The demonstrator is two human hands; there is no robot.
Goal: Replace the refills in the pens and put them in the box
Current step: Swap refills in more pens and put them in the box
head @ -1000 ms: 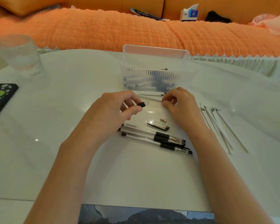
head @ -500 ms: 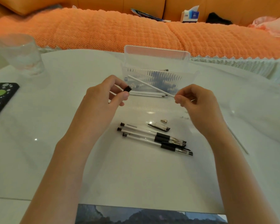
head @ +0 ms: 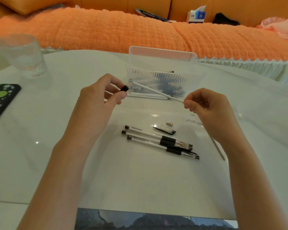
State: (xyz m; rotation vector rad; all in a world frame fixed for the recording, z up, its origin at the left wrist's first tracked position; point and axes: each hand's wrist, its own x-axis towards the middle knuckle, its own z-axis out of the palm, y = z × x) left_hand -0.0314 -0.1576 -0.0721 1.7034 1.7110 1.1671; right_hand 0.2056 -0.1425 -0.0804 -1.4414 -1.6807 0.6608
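The left grip is closed round a pen barrel with a black rubber sleeve, thumb and fingers curled on it, its clear open end pointing toward the transparent ribbed plastic box. The right grip pinches one end of a thin white refill between thumb and fingertips. The refill slants up across the front of the box, and its far end sits right at the mouth of the barrel. From here I cannot tell whether it has gone in.

The box stands on the white glossy surface with dark pens blurred behind its ribbed wall. Just in front of it lie two more white refills, side by side. Nearer the person than the box, three clear pens with black sleeves lie close together, with a loose clear cap with a black clip and a small metal cone tip beside them. Right of the box, spare white refills show past the right forearm, mostly hidden. Left of the box stands a frosted glass tumbler. Behind the box runs an orange quilted sofa cover.
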